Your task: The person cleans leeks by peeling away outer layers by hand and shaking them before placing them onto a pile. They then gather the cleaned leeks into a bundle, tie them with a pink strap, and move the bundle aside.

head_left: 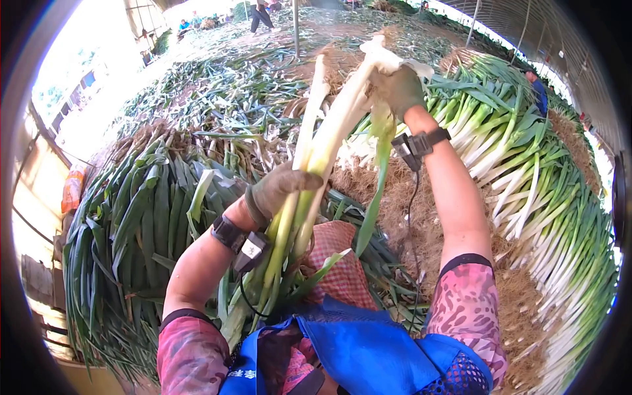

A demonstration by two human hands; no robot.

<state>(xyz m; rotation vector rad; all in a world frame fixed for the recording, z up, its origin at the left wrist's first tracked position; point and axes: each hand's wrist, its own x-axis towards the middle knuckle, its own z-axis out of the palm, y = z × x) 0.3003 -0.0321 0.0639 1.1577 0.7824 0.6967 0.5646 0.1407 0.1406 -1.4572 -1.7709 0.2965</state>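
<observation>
The gloved left hand is clenched around the middle of a bunch of long white-and-green leeks, raised over the lap, while the gloved right hand grips their white ends.

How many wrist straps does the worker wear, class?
2: one wrist strap on the left arm below the gloved left hand; another strap below the right hand, which grips the leeks. None seems hidden.
</observation>
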